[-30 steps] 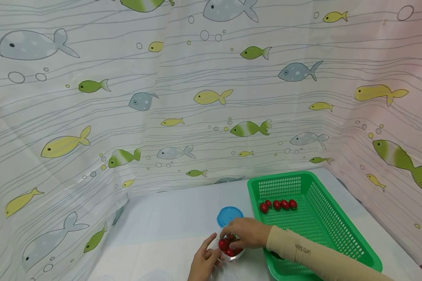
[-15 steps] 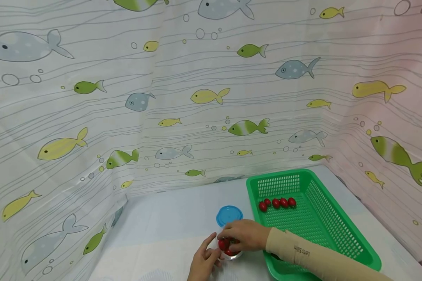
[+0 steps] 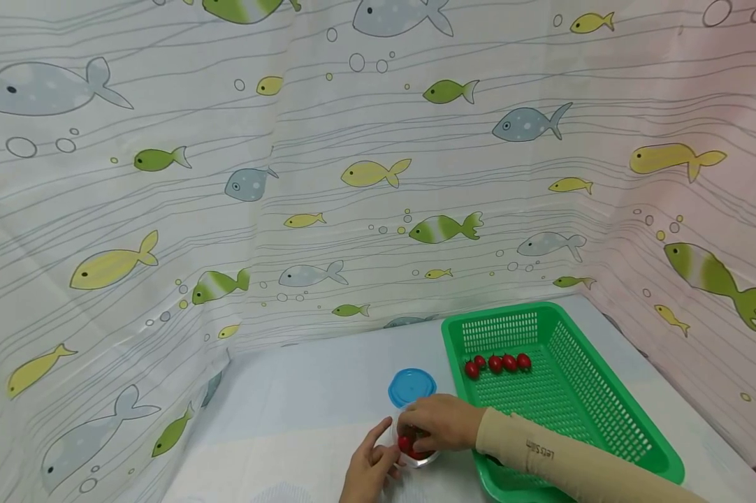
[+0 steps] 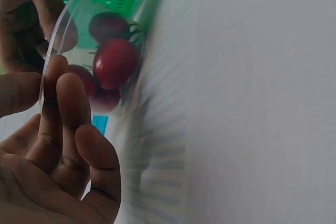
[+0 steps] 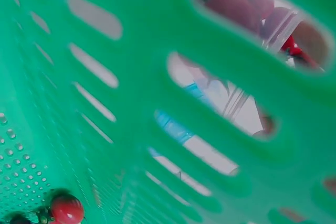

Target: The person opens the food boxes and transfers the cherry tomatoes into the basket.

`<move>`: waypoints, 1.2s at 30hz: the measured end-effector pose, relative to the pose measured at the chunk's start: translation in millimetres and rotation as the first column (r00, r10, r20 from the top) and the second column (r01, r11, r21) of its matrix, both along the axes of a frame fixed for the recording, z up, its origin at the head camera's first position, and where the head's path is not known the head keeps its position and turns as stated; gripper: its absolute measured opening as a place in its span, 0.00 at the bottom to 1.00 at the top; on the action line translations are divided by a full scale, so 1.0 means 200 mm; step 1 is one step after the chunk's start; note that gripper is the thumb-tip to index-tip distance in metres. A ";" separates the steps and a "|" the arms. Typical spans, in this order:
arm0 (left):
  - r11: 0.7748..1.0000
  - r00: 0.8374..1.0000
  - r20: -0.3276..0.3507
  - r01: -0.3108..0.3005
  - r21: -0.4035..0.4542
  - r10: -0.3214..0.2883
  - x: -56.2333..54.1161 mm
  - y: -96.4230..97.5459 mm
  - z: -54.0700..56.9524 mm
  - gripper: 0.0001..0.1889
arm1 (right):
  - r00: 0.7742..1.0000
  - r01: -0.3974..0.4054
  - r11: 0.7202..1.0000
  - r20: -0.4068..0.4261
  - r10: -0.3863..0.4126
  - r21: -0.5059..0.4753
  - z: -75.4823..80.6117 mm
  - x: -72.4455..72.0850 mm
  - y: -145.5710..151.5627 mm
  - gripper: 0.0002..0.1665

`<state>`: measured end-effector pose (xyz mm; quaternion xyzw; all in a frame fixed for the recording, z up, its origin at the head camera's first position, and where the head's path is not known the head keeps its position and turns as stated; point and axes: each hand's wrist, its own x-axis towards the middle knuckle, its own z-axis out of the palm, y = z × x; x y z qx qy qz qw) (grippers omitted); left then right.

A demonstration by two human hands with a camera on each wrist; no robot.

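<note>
A small clear plastic container (image 3: 420, 462) stands on the table with several red cherry tomatoes (image 4: 115, 64) inside. My left hand (image 3: 368, 471) pinches its rim, which passes between the thumb and fingers (image 4: 73, 100) in the left wrist view. Above the container's mouth is my right hand (image 3: 444, 423), its bent fingers reaching down among the tomatoes. I cannot tell whether those fingers grip one; the hand hides much of the inside. Through the basket's slots, the right wrist view catches part of the container and its tomatoes (image 5: 231, 9).
A green slotted basket (image 3: 611, 381) sits to the right, under my right forearm. Several cherry tomatoes (image 3: 509, 362) lie near its far left corner. Just behind the container is a blue round lid (image 3: 412, 386). A fish-print curtain (image 3: 328, 126) surrounds the table.
My right fingers have gone lower over the container and now cover more of the tomatoes. The container and my left hand have shifted slightly right.
</note>
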<state>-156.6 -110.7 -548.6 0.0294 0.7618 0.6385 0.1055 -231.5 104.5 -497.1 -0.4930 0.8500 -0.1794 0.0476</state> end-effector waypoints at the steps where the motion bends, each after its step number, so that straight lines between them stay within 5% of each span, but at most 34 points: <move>1: 1.000 1.000 0.003 -0.002 0.000 0.002 0.00 0.00 0.00 0.32 | 1.000 0.001 1.000 -0.004 -0.001 0.005 0.00 0.00 0.00 0.15; 10: 1.000 1.000 0.014 0.004 0.005 -0.004 0.00 0.02 0.01 0.33 | 0.991 0.014 0.998 -0.134 -0.005 0.064 -0.01 0.02 -0.02 0.17; 36: 1.000 1.000 0.000 0.004 -0.025 -0.004 0.00 0.02 0.00 0.32 | 0.982 0.003 0.999 -0.187 0.006 0.046 0.00 0.03 0.00 0.15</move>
